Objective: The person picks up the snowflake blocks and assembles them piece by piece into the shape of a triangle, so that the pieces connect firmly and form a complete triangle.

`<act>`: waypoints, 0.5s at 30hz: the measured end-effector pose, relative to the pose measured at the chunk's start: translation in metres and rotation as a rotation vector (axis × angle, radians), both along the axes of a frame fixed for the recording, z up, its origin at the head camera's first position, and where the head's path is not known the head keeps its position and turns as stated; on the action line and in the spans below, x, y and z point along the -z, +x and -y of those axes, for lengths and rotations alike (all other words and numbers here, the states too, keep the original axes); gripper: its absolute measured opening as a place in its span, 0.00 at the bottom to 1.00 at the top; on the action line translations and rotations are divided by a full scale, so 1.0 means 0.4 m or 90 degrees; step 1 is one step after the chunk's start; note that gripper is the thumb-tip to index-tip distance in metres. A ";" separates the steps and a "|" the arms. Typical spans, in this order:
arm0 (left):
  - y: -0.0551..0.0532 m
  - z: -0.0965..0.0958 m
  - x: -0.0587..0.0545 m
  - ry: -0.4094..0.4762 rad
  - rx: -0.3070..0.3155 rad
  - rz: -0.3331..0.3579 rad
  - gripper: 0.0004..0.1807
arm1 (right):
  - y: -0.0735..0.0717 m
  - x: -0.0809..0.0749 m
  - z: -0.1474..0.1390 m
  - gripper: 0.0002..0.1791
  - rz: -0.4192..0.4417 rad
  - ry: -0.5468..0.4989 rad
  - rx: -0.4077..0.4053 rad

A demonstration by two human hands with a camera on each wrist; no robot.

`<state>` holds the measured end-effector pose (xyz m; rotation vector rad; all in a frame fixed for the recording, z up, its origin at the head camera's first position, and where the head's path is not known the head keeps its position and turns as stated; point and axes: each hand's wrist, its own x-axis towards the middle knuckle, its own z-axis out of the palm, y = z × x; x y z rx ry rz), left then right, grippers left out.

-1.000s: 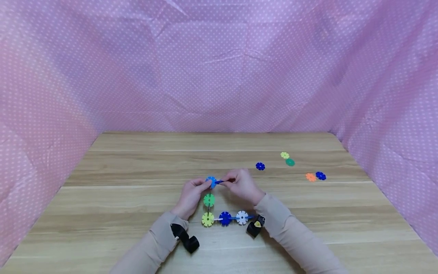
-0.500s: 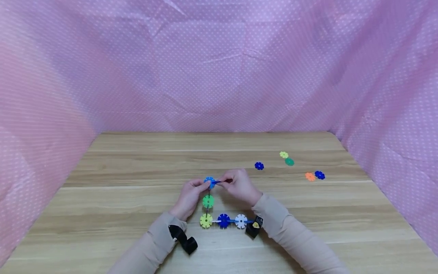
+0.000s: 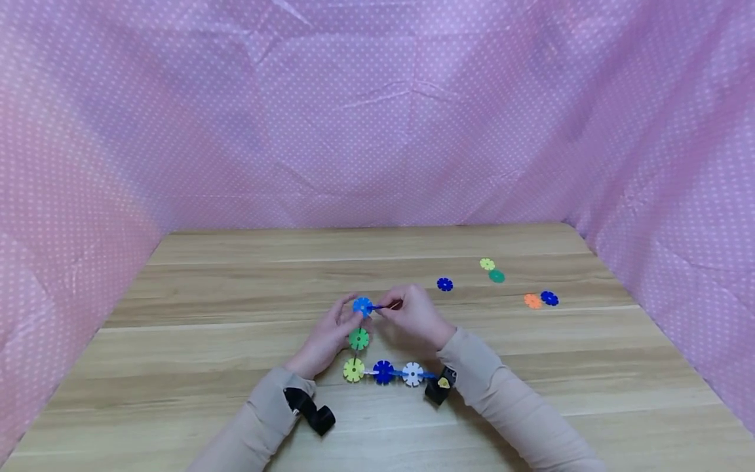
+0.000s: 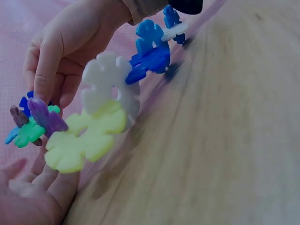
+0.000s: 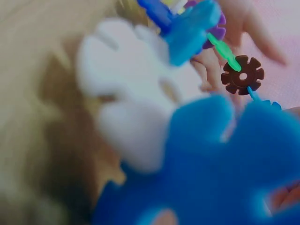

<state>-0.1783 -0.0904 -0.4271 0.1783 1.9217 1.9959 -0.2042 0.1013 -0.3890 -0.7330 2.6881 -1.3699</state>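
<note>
A chain of slotted flower-shaped discs runs between my hands in an L. Its top piece is a light blue disc. Below it come a green disc and a yellow disc. From the yellow one the chain turns right to a dark blue disc and a white disc. My left hand lies loosely behind and under the light blue disc, its thumb by the lower rim. My right hand pinches a dark blue disc, seen edge-on at the light blue disc's right side.
Further back on the wooden table lie loose discs: a dark blue one, a yellow one touching a green one, and an orange one beside another dark blue one. A pink dotted curtain encloses the table.
The left fingers have loosened and spread from their pinch on the light blue disc, which shows more fully now. The right hand keeps its pinch.
</note>
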 end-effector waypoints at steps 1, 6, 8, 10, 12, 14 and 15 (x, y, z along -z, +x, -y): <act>-0.001 0.002 0.000 -0.015 0.019 -0.010 0.36 | -0.001 -0.001 -0.001 0.05 0.002 0.003 0.003; -0.004 0.006 0.000 -0.042 0.056 -0.045 0.45 | -0.007 -0.006 -0.006 0.03 -0.007 0.024 -0.002; -0.004 0.005 -0.001 -0.039 0.061 -0.055 0.44 | -0.007 -0.010 -0.007 0.04 -0.004 0.035 -0.008; -0.004 0.005 -0.001 -0.038 0.065 -0.060 0.43 | -0.007 -0.013 -0.006 0.04 -0.007 0.046 -0.018; -0.003 0.006 -0.003 -0.041 0.069 -0.066 0.43 | -0.007 -0.017 -0.005 0.04 -0.005 0.052 -0.031; -0.002 0.005 -0.001 -0.041 0.071 -0.072 0.41 | -0.009 -0.019 -0.005 0.03 -0.012 0.058 -0.046; -0.002 0.005 0.000 -0.039 0.069 -0.072 0.40 | -0.010 -0.020 -0.005 0.03 -0.011 0.060 -0.051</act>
